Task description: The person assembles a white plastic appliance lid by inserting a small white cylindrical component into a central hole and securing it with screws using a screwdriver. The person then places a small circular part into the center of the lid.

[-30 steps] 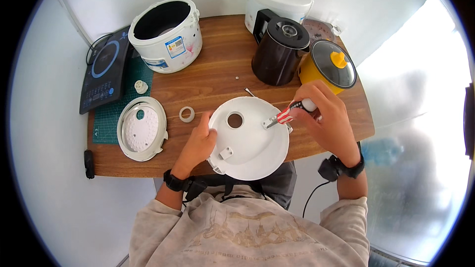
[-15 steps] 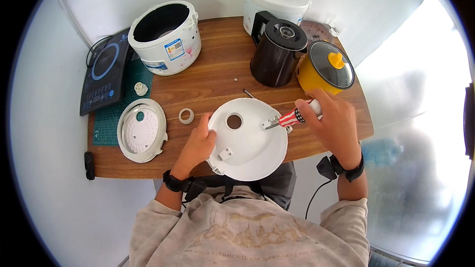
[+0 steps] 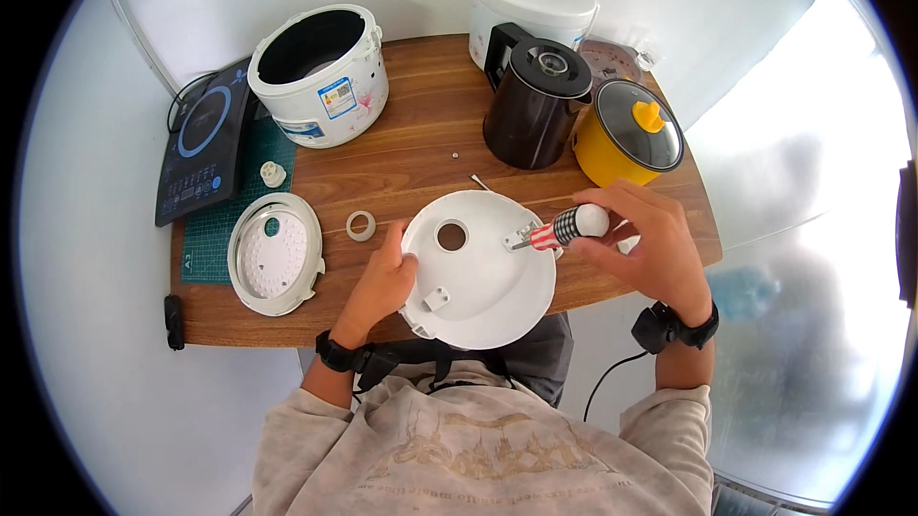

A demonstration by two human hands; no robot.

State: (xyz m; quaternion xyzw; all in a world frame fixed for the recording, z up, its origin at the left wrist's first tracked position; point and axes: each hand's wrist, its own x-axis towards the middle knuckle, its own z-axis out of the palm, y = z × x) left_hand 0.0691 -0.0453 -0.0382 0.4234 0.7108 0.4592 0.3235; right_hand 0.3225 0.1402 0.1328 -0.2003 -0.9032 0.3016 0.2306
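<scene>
My left hand (image 3: 384,275) grips the left rim of a round white lid shell (image 3: 488,310), its thumb over the edge. The shell lies hollow side up at the table's front edge and has a round hole and small raised posts inside. My right hand (image 3: 660,243) has thumb and forefinger around the handle of a screwdriver (image 3: 566,227) with red-and-white stripes, a dark patterned band and a white end. The screwdriver's tip reaches a small fitting (image 3: 519,238) on the shell's right side; whether it sits in a screw is too small to tell.
Left are a perforated round inner lid (image 3: 277,263), white ring (image 3: 360,225), white cap (image 3: 273,174), green mat (image 3: 206,258) and induction cooker (image 3: 203,143). Behind stand an open rice cooker body (image 3: 359,100), dark kettle (image 3: 531,119), white lidded pot (image 3: 545,4) and yellow pot (image 3: 612,157).
The screwdriver's handle has swung so its white end faces up more. My right hand has shifted slightly right and down, its fingers less tightly wrapped. My left hand and the shell stay put.
</scene>
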